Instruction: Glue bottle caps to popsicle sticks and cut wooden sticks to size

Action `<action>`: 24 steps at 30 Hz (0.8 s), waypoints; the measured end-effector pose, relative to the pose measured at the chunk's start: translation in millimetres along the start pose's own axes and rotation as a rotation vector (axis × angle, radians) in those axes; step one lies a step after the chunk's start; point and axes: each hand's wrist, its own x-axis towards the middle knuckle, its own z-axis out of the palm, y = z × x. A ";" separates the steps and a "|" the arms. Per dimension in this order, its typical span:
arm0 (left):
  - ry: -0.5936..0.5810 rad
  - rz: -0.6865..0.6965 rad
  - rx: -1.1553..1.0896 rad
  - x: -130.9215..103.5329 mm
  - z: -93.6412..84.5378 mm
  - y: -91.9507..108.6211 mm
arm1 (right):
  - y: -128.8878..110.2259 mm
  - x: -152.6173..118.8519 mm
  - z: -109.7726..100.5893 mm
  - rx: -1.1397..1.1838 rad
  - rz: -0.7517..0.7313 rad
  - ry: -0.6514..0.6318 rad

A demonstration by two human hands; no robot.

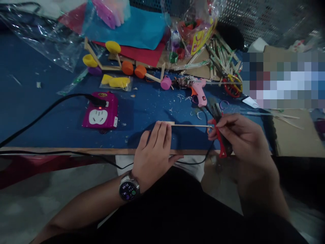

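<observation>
Pale stick (191, 125), red-and-grey tool (222, 145), blue tabletop (147, 105)

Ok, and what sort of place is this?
Most likely a craft-making workspace, though I can't tell whether it's a home, school or workshop. A pink glue gun, a heap of sticks and a bright blue sheet point that way.

Your blue table (149, 105) holds a magenta socket box (101, 112) left and a pink glue gun (201, 92) (scraps (180, 97) nearby) right.

blue table (61, 132) | wooden edge (106, 151) | grey floor (30, 206) | perforated panel (254, 17) | dim light
</observation>
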 end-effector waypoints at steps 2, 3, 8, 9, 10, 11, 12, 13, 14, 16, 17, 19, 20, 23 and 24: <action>0.016 -0.003 -0.005 -0.1 1.2 -0.1 | 0.6 -7.5 4.0 0.103 0.078 -0.023; 0.026 -0.003 -0.007 -0.4 2.0 -0.2 | 1.8 -11.0 5.5 0.164 0.108 -0.060; 0.041 0.007 -0.022 -3.0 5.0 -1.4 | 15.0 -25.2 16.8 0.295 0.039 -0.187; 0.036 0.004 -0.021 -3.2 5.1 -1.6 | 17.3 -27.3 20.6 0.300 0.013 -0.193; 0.039 0.005 -0.020 -3.3 5.0 -1.8 | 18.9 -29.0 24.8 0.308 -0.011 -0.194; 0.033 0.002 -0.018 -3.3 5.0 -2.0 | 20.0 -30.3 29.0 0.320 -0.035 -0.193; 0.034 0.002 -0.018 -3.3 5.0 -2.2 | 20.7 -31.0 33.3 0.332 -0.054 -0.183; 0.038 0.004 -0.020 -3.3 5.1 -2.5 | 21.0 -31.0 37.4 0.339 -0.070 -0.169; 0.041 0.008 -0.023 -3.2 5.4 -2.8 | 21.3 -30.4 41.1 0.338 -0.084 -0.153; 0.045 0.014 -0.027 -3.2 6.3 -3.3 | 22.3 -27.3 47.5 0.332 -0.108 -0.146; 0.047 0.016 -0.029 -3.1 6.7 -3.5 | 23.2 -25.1 50.3 0.340 -0.115 -0.162; 0.039 0.011 -0.034 -2.6 7.2 -3.6 | 25.9 -20.5 55.8 0.404 -0.132 -0.195; 0.035 0.007 -0.037 -2.2 7.1 -3.6 | 27.4 -18.5 58.6 0.445 -0.142 -0.196; 0.030 0.004 -0.035 -1.2 5.9 -3.3 | 30.3 -14.4 66.1 0.483 -0.223 -0.043; 0.029 0.007 -0.033 -1.1 5.4 -3.2 | 30.1 -13.6 67.5 0.439 -0.258 0.025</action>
